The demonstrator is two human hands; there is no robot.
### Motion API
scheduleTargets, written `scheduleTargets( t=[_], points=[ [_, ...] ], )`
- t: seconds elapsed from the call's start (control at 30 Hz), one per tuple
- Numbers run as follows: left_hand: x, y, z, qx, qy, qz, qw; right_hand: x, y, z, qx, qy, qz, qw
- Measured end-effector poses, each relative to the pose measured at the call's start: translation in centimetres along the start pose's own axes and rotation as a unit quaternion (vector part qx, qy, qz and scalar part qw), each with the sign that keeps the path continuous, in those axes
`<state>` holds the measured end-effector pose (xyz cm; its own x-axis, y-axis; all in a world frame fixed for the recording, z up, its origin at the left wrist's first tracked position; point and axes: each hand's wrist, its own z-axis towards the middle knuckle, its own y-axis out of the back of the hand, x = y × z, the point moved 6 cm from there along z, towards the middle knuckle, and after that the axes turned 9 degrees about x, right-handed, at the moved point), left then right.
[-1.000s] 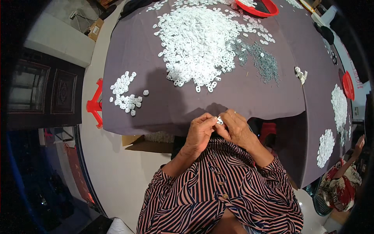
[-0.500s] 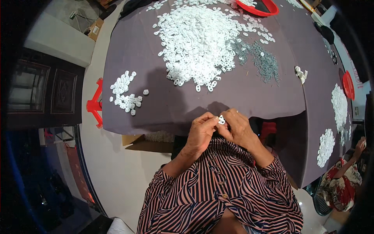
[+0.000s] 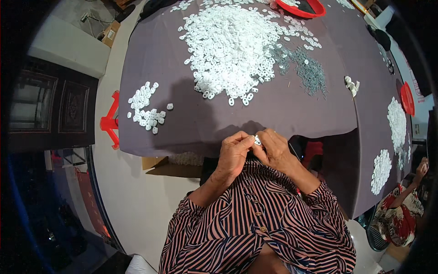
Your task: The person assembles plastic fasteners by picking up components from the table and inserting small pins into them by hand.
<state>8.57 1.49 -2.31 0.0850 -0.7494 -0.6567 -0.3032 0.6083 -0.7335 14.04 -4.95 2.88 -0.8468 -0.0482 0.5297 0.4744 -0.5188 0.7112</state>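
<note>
Close to the table's front edge, my left hand and my right hand meet over one small white plastic piece with dark holes. The thumb and fingers of both hands pinch it from either side, and they cover most of it. Whether a pin sits in the piece is too small to tell. Beyond my hands lies a big heap of white two-holed oval pieces. Small grey pins are spread at the heap's right. A smaller group of white pieces lies at the table's left.
A dark cloth covers the table. A red tray stands at the far side, and a crumpled white scrap lies to the right. An open cardboard box is below the front edge. Another person's hand shows at far right.
Both hands stay together at the same spot. My right fingers have shifted slightly over the white piece, so less of it shows now. The heaps look the same.
</note>
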Motion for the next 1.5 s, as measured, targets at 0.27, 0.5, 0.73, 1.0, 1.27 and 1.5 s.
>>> scheduleTargets(
  t=[0.27,0.5,0.73,1.0,1.27,1.5],
  points=[
    [-0.1,0.3,0.1,0.003,-0.023,0.005,1.0,-0.1,-0.3,-0.1,-0.034,-0.016,0.014,0.999],
    [0.1,0.0,0.2,0.016,-0.012,0.008,1.0,-0.1,-0.1,-0.1,-0.043,-0.011,0.019,0.999],
    [-0.7,-1.0,0.9,0.047,-0.018,0.0,0.999,-0.6,0.5,0.4,-0.05,-0.07,0.078,0.993],
    [-0.7,-1.4,0.8,0.052,-0.014,-0.006,0.999,-0.8,1.9,-0.1,-0.087,-0.056,0.08,0.991],
    [-2.5,2.5,-0.5,-0.119,-0.052,0.131,0.983,-6.5,4.6,-0.5,-0.066,-0.181,-0.034,0.981],
    [-5.1,5.1,-1.8,-0.136,-0.136,0.1,0.976,-10.9,5.5,3.5,0.02,-0.234,-0.118,0.965]
  ],
)
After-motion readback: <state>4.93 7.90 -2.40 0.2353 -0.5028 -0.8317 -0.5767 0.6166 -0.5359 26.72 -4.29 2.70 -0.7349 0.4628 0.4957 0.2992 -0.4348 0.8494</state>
